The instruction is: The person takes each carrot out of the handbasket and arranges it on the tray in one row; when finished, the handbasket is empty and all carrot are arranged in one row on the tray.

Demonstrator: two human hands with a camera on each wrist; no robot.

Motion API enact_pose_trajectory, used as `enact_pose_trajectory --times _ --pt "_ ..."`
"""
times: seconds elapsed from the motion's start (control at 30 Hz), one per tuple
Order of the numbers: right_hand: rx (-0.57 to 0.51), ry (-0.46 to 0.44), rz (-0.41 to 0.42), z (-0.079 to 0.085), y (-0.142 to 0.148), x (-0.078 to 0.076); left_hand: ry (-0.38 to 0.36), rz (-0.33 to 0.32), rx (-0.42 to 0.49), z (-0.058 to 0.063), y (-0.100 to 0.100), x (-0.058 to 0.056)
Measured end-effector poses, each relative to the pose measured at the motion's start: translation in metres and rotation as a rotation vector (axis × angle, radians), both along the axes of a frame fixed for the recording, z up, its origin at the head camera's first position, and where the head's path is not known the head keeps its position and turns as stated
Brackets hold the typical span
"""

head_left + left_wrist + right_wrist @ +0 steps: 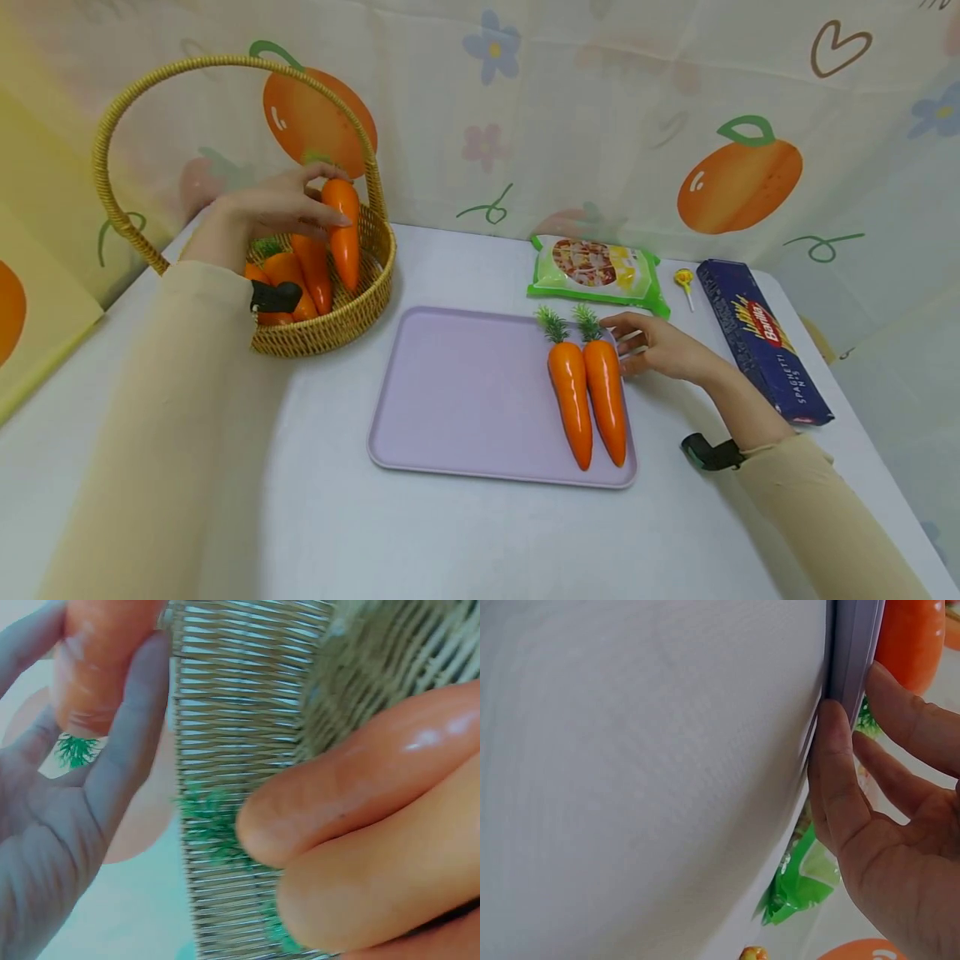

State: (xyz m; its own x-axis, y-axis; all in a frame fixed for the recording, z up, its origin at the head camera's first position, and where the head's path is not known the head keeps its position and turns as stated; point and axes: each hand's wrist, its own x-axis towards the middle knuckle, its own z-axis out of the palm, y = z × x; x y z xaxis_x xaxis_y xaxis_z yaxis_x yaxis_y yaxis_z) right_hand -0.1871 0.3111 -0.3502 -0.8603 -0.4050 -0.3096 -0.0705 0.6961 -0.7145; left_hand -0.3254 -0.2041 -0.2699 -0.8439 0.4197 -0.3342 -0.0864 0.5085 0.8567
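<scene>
My left hand [281,204] holds a plastic carrot [345,242] over the wicker basket [330,337], its thick end up and tip down. In the left wrist view, fingers and thumb wrap the carrot's thick end [101,656], with green leaves showing below. Several more carrots [360,787] lie inside the basket. On the lilac tray [465,392], two carrots with green tops lie side by side along the right. My right hand [667,346] is at the tray's right edge; in the right wrist view its thumb and fingers [836,742] pinch the rim.
Behind the tray lies a green and white food bag [600,271]. A small yellow-headed item on a pale stick [684,279] lies beside it. Along the table's right side is a blue spaghetti box [765,342]. The basket's tall handle [112,133] arches over the left forearm.
</scene>
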Motion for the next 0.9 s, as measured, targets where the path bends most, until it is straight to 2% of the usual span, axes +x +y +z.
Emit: enact_pose_trajectory --times 0.17,0.37,0.57,0.73,0.9 --pt "-0.004 -0.005 -0.005 0.001 0.0 0.001 0.006 0.056 0.13 0.016 -0.003 0.007" --pt "-0.008 -0.009 -0.002 0.0 -0.001 0.001 0.056 0.059 0.224 0.027 -0.004 0.018" --pt "0.0 -0.003 0.002 0.001 -0.001 0.001 0.094 0.011 0.285 0.032 0.003 0.033" --pt "-0.006 -0.008 0.003 0.002 -0.002 0.002 0.08 -0.023 0.348 0.032 0.016 0.042" --pt "-0.011 -0.016 0.004 0.003 -0.002 0.002 0.077 -0.028 0.399 0.03 0.031 0.049"
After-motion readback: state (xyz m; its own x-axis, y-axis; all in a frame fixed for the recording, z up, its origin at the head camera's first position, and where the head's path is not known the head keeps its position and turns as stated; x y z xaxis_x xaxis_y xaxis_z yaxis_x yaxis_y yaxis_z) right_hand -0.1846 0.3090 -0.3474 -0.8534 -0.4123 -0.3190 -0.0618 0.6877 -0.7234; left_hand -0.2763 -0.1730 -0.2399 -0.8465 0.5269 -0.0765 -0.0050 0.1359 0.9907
